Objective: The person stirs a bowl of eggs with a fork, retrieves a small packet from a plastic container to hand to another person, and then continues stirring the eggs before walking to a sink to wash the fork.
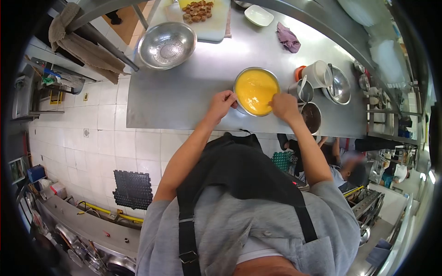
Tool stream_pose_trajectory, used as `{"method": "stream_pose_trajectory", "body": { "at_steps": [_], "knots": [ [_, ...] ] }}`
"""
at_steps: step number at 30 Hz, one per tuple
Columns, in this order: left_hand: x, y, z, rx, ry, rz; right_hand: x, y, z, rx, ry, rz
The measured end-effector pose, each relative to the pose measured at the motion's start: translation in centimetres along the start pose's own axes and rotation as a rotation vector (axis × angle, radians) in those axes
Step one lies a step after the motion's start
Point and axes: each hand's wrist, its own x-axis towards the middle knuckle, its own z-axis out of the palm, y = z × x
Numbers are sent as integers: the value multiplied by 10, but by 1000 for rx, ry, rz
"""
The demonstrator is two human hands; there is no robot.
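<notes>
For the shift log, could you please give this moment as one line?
left hand: grips bowl rim | right hand: on opposite rim, grip unclear | bowl: yellow liquid, on steel counter

bright overhead light, glare on the steel counter (184, 92), heavy fisheye edges

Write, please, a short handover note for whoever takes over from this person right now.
Left hand: fingers closed on the left rim of the round steel bowl of yellow liquid.
Right hand: at the bowl's right rim; grip unclear.
Where: the bowl stands on the steel counter, near its front edge. Small steel pots stand to its right; a large empty steel bowl and a white cutting board with brown chunks are further back.
Done: the liquid looks evenly yellow.
Left: the chunks are on the board, not in either bowl.
</notes>
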Motion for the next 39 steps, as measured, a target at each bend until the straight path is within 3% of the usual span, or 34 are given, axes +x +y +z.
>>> {"method": "stream_pose_trajectory", "body": {
  "at_steps": [3, 6, 9, 11, 14, 17, 20, 23, 26, 29, 32, 35, 39],
  "knots": [
    [5, -9, -2, -29, -16, -14, 19, -34, 8, 61, 43, -203],
    [5, -6, -1, 15, -17, -23, 66, -25, 8, 118, 242, -70],
    [6, -7, -2, 26, -8, -26, 63, 12, -5, 58, 219, 123],
    [6, -8, -3, 7, -23, -1, 40, 33, 5, -10, 157, 85],
    [4, -8, -3, 17, -20, -7, 0, 12, 13, 1, 40, -3],
    [7, -10, -3, 18, -32, -10, 2, -33, 9, 76, 79, -165],
    [6, -3, -4, 26, -37, -30, 57, -29, 24, 93, 303, -53],
    [5, -3, -5, 70, -50, -39, 71, 20, 30, 86, 425, -17],
    [5, -2, -4, 48, -45, -40, 27, 35, 21, 4, 175, 116],
    [3, 0, -5, 30, -42, -44, -11, 10, 23, 67, 118, -107],
    [5, 0, -4, 30, -45, -63, 8, -28, 19, 140, 192, -216],
    [5, 1, -6, 18, -60, -66, 59, -24, 27, 71, 306, -9],
    [4, 7, -4, 68, -33, -76, 53, 26, 25, 14, 230, 70]
  ]
}}
